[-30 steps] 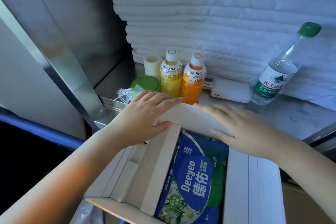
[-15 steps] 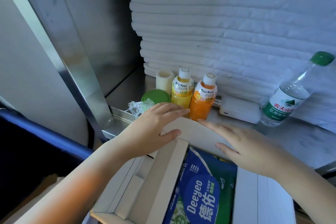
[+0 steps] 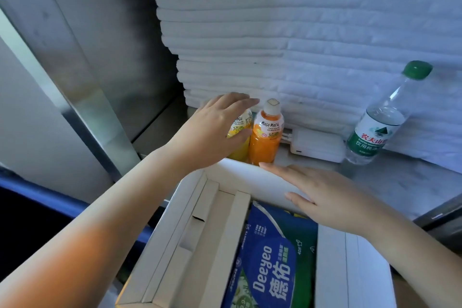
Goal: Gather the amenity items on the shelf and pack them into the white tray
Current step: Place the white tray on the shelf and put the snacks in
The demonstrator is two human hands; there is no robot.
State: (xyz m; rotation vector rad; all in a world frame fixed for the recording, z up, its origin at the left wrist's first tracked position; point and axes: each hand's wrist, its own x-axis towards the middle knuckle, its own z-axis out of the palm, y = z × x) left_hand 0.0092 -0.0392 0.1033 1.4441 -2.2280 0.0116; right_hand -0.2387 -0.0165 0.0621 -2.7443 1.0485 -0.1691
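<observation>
- Since half a second back, left hand (image 3: 217,130) has left the rim of the white tray (image 3: 190,207) and reached forward to the yellow juice bottle (image 3: 239,152). Right hand (image 3: 325,195) unchanged, flat on the tray's far wall.
- Yellow juice bottle: upright on the shelf (image 3: 400,182), just beyond that far wall, tight against the orange juice bottle (image 3: 266,137) on its right.
- Hands apart. Left is the nearer, over the bottle from front-left: fingers straight above the cap, thumb across the label, not closed round it. Right lies palm down, fingers straight.
- Long axis vertical; I judge a lift straight up, then back over the wall.
- Room: towel stack (image 3: 300,45) close behind, wipes pack (image 3: 270,270) in the tray's middle, water bottle (image 3: 377,127) well right.
</observation>
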